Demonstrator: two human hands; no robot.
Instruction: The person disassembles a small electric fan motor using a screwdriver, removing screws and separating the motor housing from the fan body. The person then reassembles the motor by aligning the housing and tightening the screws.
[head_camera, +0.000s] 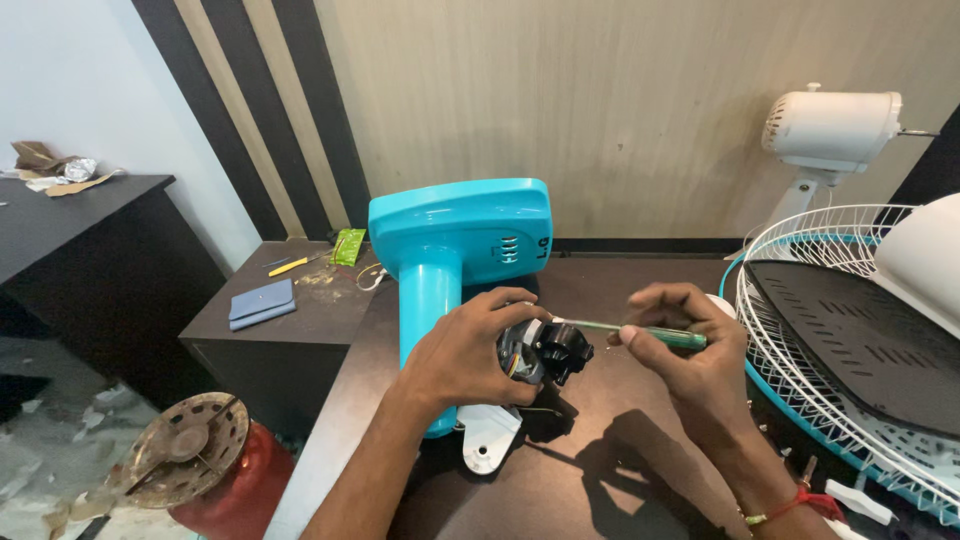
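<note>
At the centre of a dark brown table (620, 470), the left hand (465, 355) is curled tight around a small black fan motor part (548, 352), chunky and glossy, with a hint of coloured wires at its side. The right hand (690, 350), at three o'clock from it, pinches a slim screwdriver (640, 332) with a translucent green handle, its metal tip touching the part's top. At eleven o'clock stands a smooth turquoise plastic fan stand (455, 250); at three o'clock lies a white wire fan guard (830, 330), and a white fan motor housing (830, 125) sits at one o'clock.
</note>
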